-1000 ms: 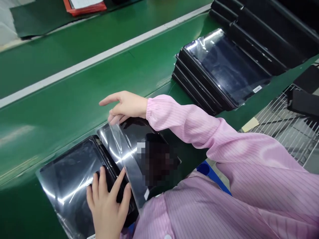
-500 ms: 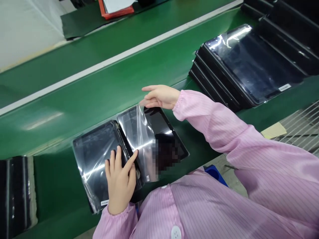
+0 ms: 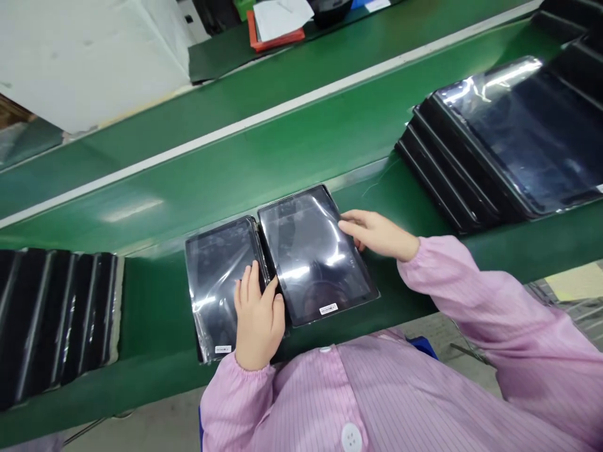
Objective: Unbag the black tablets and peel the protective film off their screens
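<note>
The left hand (image 3: 258, 317) rests half-curled, gripping nothing, on one film-wrapped tablet (image 3: 214, 276), the right hand (image 3: 377, 235) lies open at the edge of a second tablet (image 3: 311, 251), both flat on a green conveyor belt (image 3: 155, 307), and both seem stiff, slippery, fragile, best held by the edges.

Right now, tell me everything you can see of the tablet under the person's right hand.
The tablet is a flat, dark rectangular device with a glossy black screen, covered by clear plastic film that throws bright reflections. A small white barcode label sits near the edge nearest the person. It lies flat on the green conveyor belt, beside a second film-covered tablet. The right hand rests its fingers on the tablet's right edge.
</note>
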`<move>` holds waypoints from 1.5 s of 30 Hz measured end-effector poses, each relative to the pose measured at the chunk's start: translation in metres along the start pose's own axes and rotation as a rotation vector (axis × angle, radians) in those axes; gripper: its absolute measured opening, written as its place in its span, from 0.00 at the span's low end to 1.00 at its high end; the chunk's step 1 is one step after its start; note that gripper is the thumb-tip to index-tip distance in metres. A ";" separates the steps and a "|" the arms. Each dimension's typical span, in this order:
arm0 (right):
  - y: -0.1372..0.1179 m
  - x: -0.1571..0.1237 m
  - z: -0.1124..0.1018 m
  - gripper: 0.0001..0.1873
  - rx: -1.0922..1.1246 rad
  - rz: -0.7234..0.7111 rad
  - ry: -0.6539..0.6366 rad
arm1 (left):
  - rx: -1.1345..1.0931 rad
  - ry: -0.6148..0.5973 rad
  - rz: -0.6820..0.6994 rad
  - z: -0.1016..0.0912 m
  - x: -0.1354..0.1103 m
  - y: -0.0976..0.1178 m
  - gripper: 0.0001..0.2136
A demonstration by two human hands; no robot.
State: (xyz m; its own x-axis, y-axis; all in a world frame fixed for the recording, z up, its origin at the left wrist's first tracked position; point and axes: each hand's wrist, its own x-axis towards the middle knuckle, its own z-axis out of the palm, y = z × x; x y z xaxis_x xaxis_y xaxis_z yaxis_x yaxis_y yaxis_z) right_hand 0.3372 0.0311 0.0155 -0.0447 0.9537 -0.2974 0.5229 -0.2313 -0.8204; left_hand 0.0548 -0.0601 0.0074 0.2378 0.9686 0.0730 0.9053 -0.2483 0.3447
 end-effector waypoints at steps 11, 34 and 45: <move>-0.027 -0.026 0.021 0.23 -0.007 -0.138 0.285 | -0.235 -0.004 -0.212 -0.003 0.006 0.024 0.17; -0.065 -0.028 0.057 0.27 0.803 0.121 -0.173 | -0.384 0.032 -0.744 -0.036 -0.007 -0.115 0.28; -0.068 -0.024 0.115 0.17 0.684 0.064 -0.334 | -0.662 0.123 -0.735 -0.057 0.000 -0.123 0.31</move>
State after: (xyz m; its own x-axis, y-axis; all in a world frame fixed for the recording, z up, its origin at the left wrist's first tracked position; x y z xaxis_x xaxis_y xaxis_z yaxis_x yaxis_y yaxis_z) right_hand 0.2045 0.0017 0.0219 -0.3440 0.8510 -0.3968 -0.1060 -0.4551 -0.8841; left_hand -0.0762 -0.0292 0.0180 -0.3750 0.8825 -0.2840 0.4256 0.4360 0.7930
